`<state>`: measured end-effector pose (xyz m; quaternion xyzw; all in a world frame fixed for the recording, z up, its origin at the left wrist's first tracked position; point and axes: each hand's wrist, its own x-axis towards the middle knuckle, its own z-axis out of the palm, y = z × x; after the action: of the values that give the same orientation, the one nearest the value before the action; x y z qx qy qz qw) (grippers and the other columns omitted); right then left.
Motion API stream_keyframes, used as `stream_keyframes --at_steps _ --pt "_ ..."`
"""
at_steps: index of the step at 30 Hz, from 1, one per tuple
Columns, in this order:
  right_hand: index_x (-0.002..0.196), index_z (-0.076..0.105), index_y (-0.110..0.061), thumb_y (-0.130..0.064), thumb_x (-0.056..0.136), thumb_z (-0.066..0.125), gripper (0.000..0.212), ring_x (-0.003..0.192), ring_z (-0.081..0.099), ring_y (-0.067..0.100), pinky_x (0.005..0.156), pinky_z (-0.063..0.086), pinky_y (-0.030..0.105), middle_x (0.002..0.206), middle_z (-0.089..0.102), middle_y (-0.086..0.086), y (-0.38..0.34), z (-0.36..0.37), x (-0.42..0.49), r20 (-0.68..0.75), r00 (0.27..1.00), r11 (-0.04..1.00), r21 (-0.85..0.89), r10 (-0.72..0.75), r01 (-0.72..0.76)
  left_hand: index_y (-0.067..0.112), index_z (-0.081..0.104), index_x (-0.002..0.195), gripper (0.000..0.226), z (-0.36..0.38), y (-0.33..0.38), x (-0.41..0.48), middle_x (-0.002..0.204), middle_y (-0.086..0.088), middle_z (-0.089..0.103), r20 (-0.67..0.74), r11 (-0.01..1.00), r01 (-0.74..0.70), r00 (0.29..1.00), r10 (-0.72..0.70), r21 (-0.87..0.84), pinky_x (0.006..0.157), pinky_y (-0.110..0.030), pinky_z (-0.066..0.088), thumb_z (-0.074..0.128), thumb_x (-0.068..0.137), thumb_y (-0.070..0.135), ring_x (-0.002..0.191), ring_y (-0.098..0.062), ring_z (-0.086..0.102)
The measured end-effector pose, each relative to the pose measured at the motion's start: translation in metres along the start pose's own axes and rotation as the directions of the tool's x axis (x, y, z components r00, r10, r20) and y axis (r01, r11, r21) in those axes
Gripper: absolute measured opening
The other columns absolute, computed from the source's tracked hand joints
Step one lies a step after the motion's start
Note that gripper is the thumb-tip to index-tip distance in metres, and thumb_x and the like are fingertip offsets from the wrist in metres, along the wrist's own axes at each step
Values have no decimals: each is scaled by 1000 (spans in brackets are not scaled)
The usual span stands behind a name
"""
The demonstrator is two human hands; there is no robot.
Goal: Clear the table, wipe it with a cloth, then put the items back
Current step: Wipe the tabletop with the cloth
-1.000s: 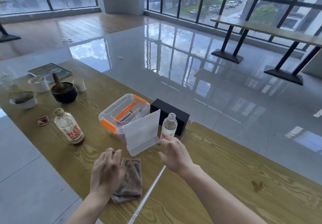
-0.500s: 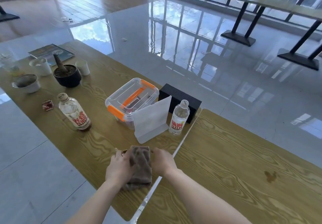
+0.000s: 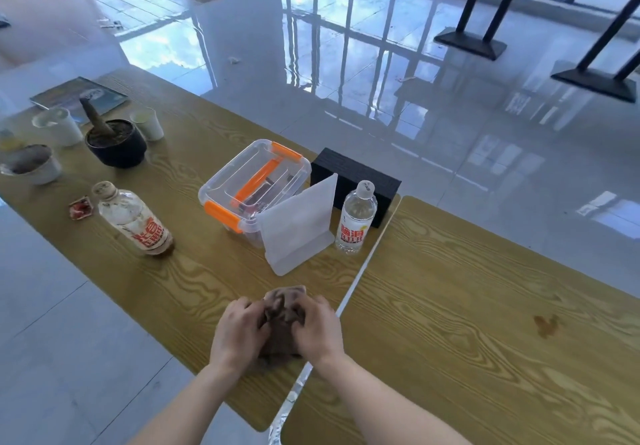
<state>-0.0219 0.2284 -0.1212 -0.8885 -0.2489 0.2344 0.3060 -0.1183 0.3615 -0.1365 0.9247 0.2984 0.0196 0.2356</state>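
Bunching the brown cloth [image 3: 282,323] between them, the left hand [image 3: 239,332] and the right hand [image 3: 317,328] each had fingers curled closed into the fabric, so the cloth sat gathered in a lump rather than spread flat. It rested on the wooden table [image 3: 194,282], near the table's front edge and just left of the seam where a second table [image 3: 485,340] butted against it. That two-handed hold looked like a way to fold or wad the rag into a pad before wiping, though I could not tell which.

Beyond the cloth, further up the table, stood a frosted plastic sign holder [image 3: 299,226], with a clear storage box [image 3: 254,185] with orange latches touching it behind and to the left. A water bottle [image 3: 356,218] stood just right of the holder, and a black box [image 3: 356,181] sat behind that bottle at the table's far edge. Left of the cloth and well apart from it, a drink bottle [image 3: 133,218] stood beside a small red packet [image 3: 80,207]. At the far left end were a dark pot [image 3: 116,143], two white cups [image 3: 147,124] [image 3: 59,126], a bowl [image 3: 31,164] and a booklet [image 3: 78,95].

With all these on the surface, clearing seemed not yet done on this table, while the second table was bare but for a dark stain [image 3: 547,325], a likely target for wiping.
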Motion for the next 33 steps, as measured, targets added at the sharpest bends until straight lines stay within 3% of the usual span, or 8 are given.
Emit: stream_keyframes --at_steps 3,9,12,16,22,26,33 --pt "101 66 -24 -14 81 59 23 84 55 18 72 44 26 93 52 -4 22 -22 -15 -76 997 996 82 26 -20 20 74 102 28 6 27 -6 85 -1 60 -5 996 -62 998 61 -69 71 -36 49 73 74 13 84 -25 57" --pt "87 68 -22 -10 72 58 22 78 55 19 72 49 34 85 50 -2 84 -90 -67 -217 956 971 177 197 -160 21 73 103 31 36 122 -22 87 -2 59 37 958 -243 967 251 -150 71 -32 45 75 72 15 84 -25 58" --pt "89 71 -23 -10 71 59 25 79 58 19 74 50 31 85 51 -2 121 -120 -100 -275 921 955 190 275 -228 23 73 97 30 62 170 -36 84 -2 59 92 932 -320 936 339 -170 67 -35 47 76 69 13 80 -26 58" --pt "93 73 -24 -8 75 60 27 81 57 17 70 44 15 87 52 -2 172 -149 -150 -341 858 920 223 383 -322 24 73 92 26 100 229 -63 82 0 58 160 897 -398 889 429 -194 69 -33 46 74 68 14 82 -26 57" --pt "93 73 -20 -7 75 62 25 82 58 19 75 45 23 88 52 -1 237 -177 -224 -424 746 858 257 513 -444 23 72 90 24 152 302 -109 81 2 54 255 833 -487 798 547 -263 70 -32 45 68 71 9 83 -23 54" --pt "79 67 -15 -7 73 61 12 73 54 21 65 43 25 81 48 -1 271 -186 -260 -442 683 813 305 582 -496 26 71 90 24 175 339 -137 80 0 51 321 800 -537 733 599 -267 69 -31 42 63 75 9 81 -22 50" --pt "97 72 -20 -8 76 63 26 85 60 22 68 41 25 93 51 -1 314 -181 -310 -435 619 754 316 654 -575 32 71 99 27 203 366 -175 86 3 52 444 761 -577 623 644 -295 75 -27 42 62 78 18 89 -18 53"
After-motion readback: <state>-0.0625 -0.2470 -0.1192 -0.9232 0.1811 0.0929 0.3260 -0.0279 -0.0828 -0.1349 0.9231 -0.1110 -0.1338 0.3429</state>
